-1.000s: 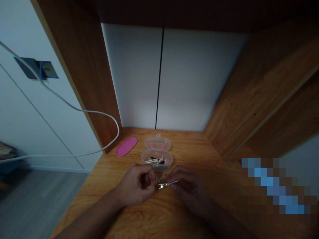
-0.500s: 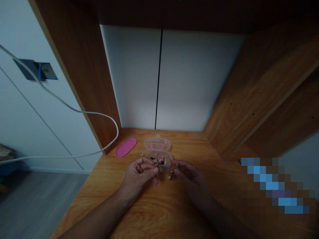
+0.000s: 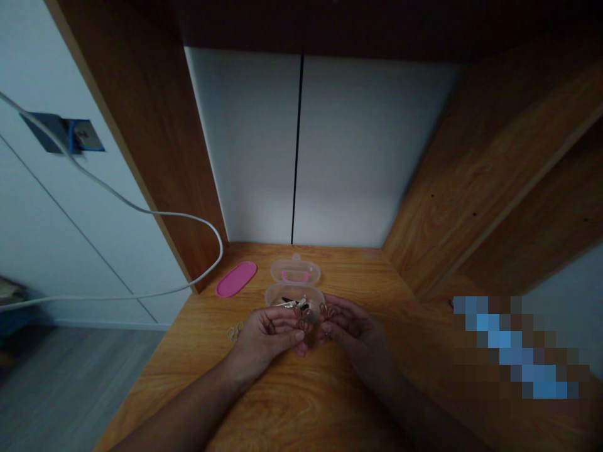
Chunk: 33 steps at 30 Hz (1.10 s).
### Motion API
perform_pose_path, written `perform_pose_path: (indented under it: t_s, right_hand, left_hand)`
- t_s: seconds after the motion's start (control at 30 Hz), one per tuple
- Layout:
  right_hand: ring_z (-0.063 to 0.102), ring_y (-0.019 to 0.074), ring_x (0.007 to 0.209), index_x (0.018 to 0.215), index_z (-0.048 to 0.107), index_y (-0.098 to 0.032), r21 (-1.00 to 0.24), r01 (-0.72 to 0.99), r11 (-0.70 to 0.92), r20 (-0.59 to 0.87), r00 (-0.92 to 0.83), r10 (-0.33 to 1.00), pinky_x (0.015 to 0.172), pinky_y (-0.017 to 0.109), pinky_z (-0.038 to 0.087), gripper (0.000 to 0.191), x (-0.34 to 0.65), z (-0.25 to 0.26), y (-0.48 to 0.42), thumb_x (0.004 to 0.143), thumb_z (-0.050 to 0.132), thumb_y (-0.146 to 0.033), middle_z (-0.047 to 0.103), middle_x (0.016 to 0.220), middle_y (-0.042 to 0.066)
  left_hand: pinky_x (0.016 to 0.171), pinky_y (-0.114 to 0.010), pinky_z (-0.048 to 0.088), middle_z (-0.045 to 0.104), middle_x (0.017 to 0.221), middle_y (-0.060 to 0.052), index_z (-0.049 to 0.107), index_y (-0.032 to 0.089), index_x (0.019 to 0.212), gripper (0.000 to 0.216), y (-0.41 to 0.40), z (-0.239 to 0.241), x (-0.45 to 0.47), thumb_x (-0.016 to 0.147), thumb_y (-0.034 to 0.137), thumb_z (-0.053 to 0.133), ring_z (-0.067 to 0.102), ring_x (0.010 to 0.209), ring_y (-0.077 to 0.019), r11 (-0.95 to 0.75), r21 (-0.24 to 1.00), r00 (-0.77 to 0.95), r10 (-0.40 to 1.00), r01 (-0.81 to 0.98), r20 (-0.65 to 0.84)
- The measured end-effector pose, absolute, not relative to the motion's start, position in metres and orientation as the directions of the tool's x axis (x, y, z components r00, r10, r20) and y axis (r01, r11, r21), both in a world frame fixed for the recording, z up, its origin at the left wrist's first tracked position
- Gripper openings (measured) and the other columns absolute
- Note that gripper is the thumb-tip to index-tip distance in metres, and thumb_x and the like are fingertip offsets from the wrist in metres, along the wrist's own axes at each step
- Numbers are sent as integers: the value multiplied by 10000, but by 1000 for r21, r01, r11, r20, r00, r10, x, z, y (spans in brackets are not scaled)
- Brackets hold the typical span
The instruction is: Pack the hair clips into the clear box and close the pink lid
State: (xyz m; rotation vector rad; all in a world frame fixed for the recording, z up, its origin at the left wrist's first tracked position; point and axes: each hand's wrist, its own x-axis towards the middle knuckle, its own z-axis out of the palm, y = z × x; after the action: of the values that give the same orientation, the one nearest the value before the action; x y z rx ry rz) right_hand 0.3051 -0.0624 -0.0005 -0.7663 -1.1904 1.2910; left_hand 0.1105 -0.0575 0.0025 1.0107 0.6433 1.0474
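My left hand [image 3: 264, 339] is closed in a pinch on a gold-coloured wire hair clip [image 3: 302, 316]. Its thumb presses from the near side. Close by, my right hand [image 3: 358, 333] grips a second gold-coloured hair clip [image 3: 326, 312], partly covered by the fingers. Just beyond both hands lies a clear plastic case [image 3: 271, 294], its see-through lid [image 3: 296, 266] with a pink handle folded back. Inside the case I see dark and pale items, partly hidden by my fingers; their kind is unclear.
A pink oval tray or cover [image 3: 237, 279] lies left of the case on the wooden surface [image 3: 301, 402]. Small pale rings [image 3: 233, 332] sit beside my left wrist. A white cable [image 3: 188, 214] loops in from the left. Wooden panels [image 3: 188, 169] rise at both sides.
My right hand has moved slightly left and its clip has turned, now nearer the left clip. The small rings by my left wrist show more fully. The view has shifted a little.
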Motion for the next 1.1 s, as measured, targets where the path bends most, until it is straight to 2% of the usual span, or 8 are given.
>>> perform_pose_path:
  t_s: [0.13,0.37,0.47,0.6,0.8,0.97,1.03,1.1]
  right_hand:
    - [721,194,745,1047,735,-240,-956,-219,193,214,-75,974,667,332,624,438,307,-2,-62,643,881,-328,771,844,45]
    - [733,218,776,822,772,-235,-969,-139,204,221,-115,969,728,355,619,261,308,-2,-64,612,896,-327,773,830,37]
    - [727,209,746,863,770,-236,-974,-145,173,189,-110,976,699,342,614,312,308,-3,-64,593,906,-316,769,801,33]
    - [716,201,740,935,761,-238,-973,-145,180,193,-80,978,697,342,602,358,307,-3,-64,617,891,-338,766,806,35]
    - [625,157,664,897,748,-203,-982,-42,183,186,-94,978,633,288,532,271,309,-3,-63,754,785,-430,708,765,23]
    - [494,124,640,905,677,-196,-958,42,284,278,-103,955,614,252,432,301,311,-4,-65,935,562,-473,543,697,-16]
    - [477,125,657,842,619,-198,-959,20,281,278,-89,956,628,248,421,297,310,-1,-66,916,588,-485,514,707,-24]
    - [457,123,648,746,537,-203,-964,9,265,264,-72,962,605,239,405,339,309,2,-68,834,690,-492,488,701,-34]
  left_hand:
    - [584,-251,553,747,799,-69,760,116,888,351,-58,5,110,613,277,907,673,573,-135,168,903,423,906,-396,18]
    - [554,-255,564,720,747,-24,754,137,896,416,-59,3,110,522,181,932,673,554,-143,214,892,435,900,-399,-21]
    - [529,-243,556,720,689,-12,744,134,886,451,-59,1,110,486,187,946,675,519,-146,226,895,435,899,-385,-40]
    - [512,-225,538,715,609,-15,697,121,739,380,-59,-2,109,484,234,955,675,494,-150,232,896,446,894,-380,-42]
    - [552,-213,533,728,637,-38,635,120,760,318,-60,3,110,705,344,854,682,525,-137,119,921,455,888,-370,68]
    - [457,-214,500,727,711,-46,567,136,886,384,-61,2,112,781,444,773,648,443,-131,104,944,450,892,-313,51]
    - [421,-202,470,704,674,-30,543,144,892,395,-62,1,112,797,468,749,610,406,-116,105,955,462,886,-278,37]
    - [399,-187,438,676,649,-10,540,145,891,410,-62,-1,112,794,488,743,565,383,-93,101,963,470,882,-248,29]
